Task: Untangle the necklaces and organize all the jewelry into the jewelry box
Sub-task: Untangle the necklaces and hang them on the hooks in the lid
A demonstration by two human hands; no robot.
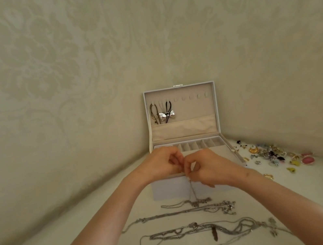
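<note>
A cream cushion (47, 237) carries jewelry box (167, 189), necklaces (182, 213), small jewelry pile (272, 154).

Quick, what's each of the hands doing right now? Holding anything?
Left hand: pinching the top end of a thin silver necklace.
Right hand: pinching the same necklace, right beside the left hand's fingertips.

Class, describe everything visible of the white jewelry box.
The white jewelry box stands open on the pale cushion, lid upright. Its beige lining carries a row of hooks, some holding dark cords and a silver bow pendant, above a fabric pocket. The base has narrow slots; the left hand and right hand hide part.
</note>
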